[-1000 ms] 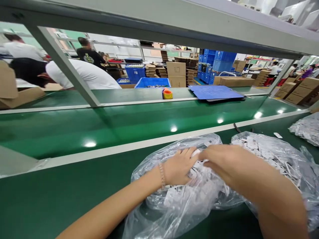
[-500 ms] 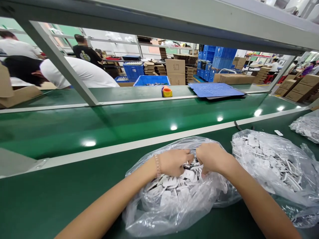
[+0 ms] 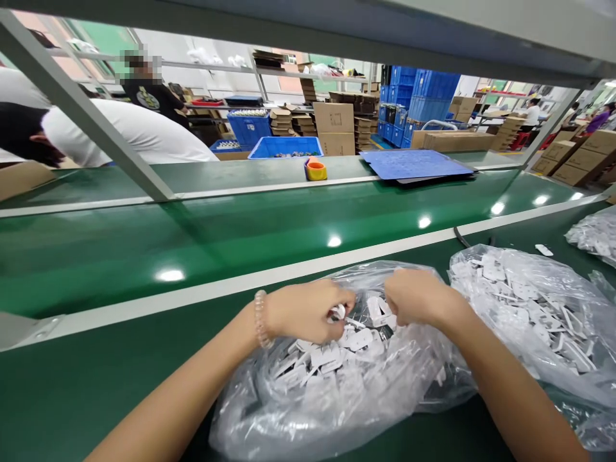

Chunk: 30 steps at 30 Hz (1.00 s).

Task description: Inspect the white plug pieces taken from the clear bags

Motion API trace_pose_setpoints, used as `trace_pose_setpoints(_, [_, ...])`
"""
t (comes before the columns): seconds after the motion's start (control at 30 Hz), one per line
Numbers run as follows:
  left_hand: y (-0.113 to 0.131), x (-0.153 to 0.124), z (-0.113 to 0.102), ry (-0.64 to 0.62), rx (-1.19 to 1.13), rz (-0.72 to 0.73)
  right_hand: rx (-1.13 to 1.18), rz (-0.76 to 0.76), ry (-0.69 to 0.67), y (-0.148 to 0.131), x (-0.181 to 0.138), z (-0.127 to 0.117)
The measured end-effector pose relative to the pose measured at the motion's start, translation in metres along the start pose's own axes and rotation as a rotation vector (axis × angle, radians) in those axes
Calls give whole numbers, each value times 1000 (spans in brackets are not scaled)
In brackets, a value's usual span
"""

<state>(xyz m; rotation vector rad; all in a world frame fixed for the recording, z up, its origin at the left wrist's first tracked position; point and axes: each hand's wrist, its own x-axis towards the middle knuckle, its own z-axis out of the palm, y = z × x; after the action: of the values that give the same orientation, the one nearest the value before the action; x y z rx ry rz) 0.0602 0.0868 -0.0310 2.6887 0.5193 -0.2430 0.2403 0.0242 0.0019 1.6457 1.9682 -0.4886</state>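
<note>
An open clear plastic bag [image 3: 308, 417] full of small white plastic parts [image 3: 360, 340] lies on the dark green bench in front of me. Over its left side is my left hand [image 3: 305, 313], fingers curled round a white plastic part [image 3: 339, 312] that shows between thumb and forefinger. My right hand [image 3: 416, 298] is closed at the bag's right side, its fingertips against a white plastic part [image 3: 378, 310] with a slot in it. The undersides of the right fingers are hidden. A beaded bracelet [image 3: 261, 319] circles my left wrist.
To the right lies a second bag [image 3: 524, 308] of white parts, with a third bag [image 3: 597, 237] beyond. One loose white part [image 3: 543, 249] sits on the bench. Past the green belt [image 3: 260, 237] are blue sheets [image 3: 416, 165] and an orange-yellow roll [image 3: 316, 169]. A slanted metal post [image 3: 96, 115] stands left.
My left hand has drawn back to the left from the middle of the pile, with a white part now showing in its fingers. My right hand has lifted slightly, and the hands are farther apart.
</note>
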Motion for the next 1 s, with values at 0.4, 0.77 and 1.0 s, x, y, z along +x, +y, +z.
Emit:
trace_pose_setpoints(0.4, [26,20,31,40,157,-173,111,-66,41,5,26,4])
trace_pose_setpoints(0.77, [17,31,30,123,116,-219,94,-134,9,1,12,-1])
trace_pose_setpoints(1.0, [14,19,21,250,150,-106,264,-307,111,17,-9,1])
